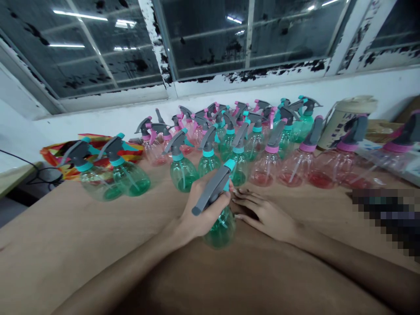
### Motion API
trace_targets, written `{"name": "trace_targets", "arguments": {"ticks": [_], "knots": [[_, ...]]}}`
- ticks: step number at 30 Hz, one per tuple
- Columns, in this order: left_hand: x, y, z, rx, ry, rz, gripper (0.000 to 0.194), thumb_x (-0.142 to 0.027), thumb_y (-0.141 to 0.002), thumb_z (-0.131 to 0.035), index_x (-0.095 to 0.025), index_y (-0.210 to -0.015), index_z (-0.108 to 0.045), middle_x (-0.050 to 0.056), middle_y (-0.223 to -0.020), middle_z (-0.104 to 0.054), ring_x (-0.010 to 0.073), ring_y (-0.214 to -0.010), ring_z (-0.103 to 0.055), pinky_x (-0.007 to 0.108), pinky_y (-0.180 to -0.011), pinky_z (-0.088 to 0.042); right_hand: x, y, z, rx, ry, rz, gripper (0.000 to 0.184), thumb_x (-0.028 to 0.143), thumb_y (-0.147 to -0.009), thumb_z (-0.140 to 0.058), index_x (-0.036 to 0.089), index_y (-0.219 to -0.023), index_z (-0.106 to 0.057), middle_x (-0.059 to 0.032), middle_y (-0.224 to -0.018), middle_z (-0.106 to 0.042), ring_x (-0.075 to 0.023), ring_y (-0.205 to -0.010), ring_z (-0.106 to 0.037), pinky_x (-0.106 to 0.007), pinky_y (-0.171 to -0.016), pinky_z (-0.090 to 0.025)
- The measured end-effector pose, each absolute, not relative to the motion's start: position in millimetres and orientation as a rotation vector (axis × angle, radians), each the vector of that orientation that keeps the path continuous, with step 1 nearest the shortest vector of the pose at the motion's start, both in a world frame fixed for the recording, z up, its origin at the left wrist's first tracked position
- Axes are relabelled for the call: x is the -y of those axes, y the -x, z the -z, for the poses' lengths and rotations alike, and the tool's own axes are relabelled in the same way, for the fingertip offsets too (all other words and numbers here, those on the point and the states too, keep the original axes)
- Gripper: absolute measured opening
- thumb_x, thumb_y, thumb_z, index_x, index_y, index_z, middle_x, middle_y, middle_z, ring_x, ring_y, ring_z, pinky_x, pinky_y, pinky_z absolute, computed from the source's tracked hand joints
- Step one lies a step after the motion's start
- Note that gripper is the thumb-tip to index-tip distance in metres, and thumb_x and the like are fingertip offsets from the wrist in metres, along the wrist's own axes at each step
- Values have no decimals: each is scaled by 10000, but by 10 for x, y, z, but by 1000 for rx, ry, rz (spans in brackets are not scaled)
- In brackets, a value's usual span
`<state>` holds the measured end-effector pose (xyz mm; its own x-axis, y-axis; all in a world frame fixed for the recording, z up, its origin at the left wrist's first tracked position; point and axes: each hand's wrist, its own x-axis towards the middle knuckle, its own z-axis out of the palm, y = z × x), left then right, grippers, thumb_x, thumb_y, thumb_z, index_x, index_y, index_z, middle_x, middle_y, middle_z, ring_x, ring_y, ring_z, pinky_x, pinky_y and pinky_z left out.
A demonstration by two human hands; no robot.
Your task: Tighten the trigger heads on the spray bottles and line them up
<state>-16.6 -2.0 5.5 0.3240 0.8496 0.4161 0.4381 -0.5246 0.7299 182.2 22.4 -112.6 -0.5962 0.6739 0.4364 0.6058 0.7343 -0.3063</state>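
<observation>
In the middle of the head view, my left hand (200, 214) is wrapped round the neck of a green spray bottle (220, 234). The bottle's grey and turquoise spray head tilts up to the right, and green liquid shows inside the clear body. My right hand (265, 214) rests on the table just right of this bottle, fingers spread and holding nothing. Its fingertips come close to the bottle; whether they touch it I cannot tell. Right behind stand green bottles with turquoise collars (183, 173), and to their right red ones with pink collars (264, 170).
Two green spray bottles (131, 177) stand apart at the left, before a red and yellow bag (95, 140). Many more crowd the back by the wall. A beige printed container (344, 118) stands back right. A blurred dark object (390, 214) lies at the right of the wooden table (138, 227).
</observation>
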Motion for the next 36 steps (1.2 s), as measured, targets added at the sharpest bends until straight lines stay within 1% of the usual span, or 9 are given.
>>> {"name": "trace_targets", "arguments": {"ticks": [4, 6, 9, 11, 15, 19, 23, 29, 36], "knots": [[47, 186, -70, -1156, -2094, -1121, 78, -234, -810, -509, -229, -810, -587, -6, -729, -605, 148, -639, -569, 279, -629, -481, -224, -1817, 1123, 2384, 960, -172, 413, 422, -918, -491, 196, -1254, -571, -106, -1282, -605, -254, -1261, -490, -491, -1052, -409], [53, 203, -49, -1171, -2050, -1104, 126, -267, -840, -515, -235, -922, -606, -1, -761, -627, 158, -681, -601, 287, -656, -494, -225, -1818, 1121, 2400, 962, -158, 413, 419, -923, -481, 188, -1254, -569, -106, -1297, -595, -250, -1274, -475, -480, -1057, -406], [63, 223, -10, -1185, -1999, -1084, 253, -321, -861, -545, -237, -1097, -578, 30, -940, -666, 193, -894, -639, 315, -782, -506, -225, -1820, 1115, 2425, 976, -132, 431, 419, -928, -470, 153, -1254, -565, -118, -1315, -579, -248, -1292, -453, -459, -1065, -401], [79, 230, 1, -1237, -2024, -1068, 331, -346, -842, -584, -240, -1154, -560, 46, -1016, -667, 219, -954, -635, 340, -808, -505, -223, -1819, 1110, 2435, 986, -130, 441, 422, -931, -461, 142, -1257, -562, -121, -1312, -581, -247, -1292, -452, -455, -1067, -399], [148, 259, -4, -1335, -2107, -1022, 495, -380, -772, -669, -262, -1229, -518, 51, -1040, -667, 242, -880, -647, 369, -756, -514, -220, -1821, 1114, 2424, 1000, -141, 430, 434, -930, -457, 163, -1244, -573, -116, -1310, -584, -246, -1275, -474, -465, -1061, -404], [238, 335, 30, -1378, -2113, -985, 591, -398, -734, -704, -254, -1255, -467, 56, -1033, -656, 268, -923, -636, 411, -785, -508, -229, -1828, 1142, 2397, 973, -142, 412, 436, -925, -467, 194, -1242, -574, -104, -1301, -593, -249, -1274, -475, -485, -1050, -412], [313, 421, 90, -1370, -2073, -967, 519, -427, -765, -684, -211, -1197, -495, 86, -1107, -636, 279, -1052, -600, 455, -902, -461, -245, -1839, 1157, 2406, 956, -133, 415, 442, -921, -473, 195, -1240, -573, -102, -1306, -589, -245, -1263, -489, -484, -1048, -415], [412, 606, 41, -1479, -2119, -889, 327, -484, -824, -610, -210, -1002, -612, 56, -960, -688, 273, -927, -650, 425, -841, -484, -235, -1850, 1128, 2434, 972, -156, 433, 464, -923, -456, 199, -1248, -566, -94, -1328, -572, -239, -1278, -471, -481, -1062, -396], [410, 1254, 71, -1650, -2111, -1054, 366, -453, -785, -658, -199, -1043, -607, 72, -1035, -674, 269, -966, -644, 399, -840, -499, -232, -1873, 1090, 2491, 1036, -175, 455, 492, -923, -435, 215, -1265, -552, -71, -1372, -534, -242, -1299, -445, -478, -1055, -402]]}}
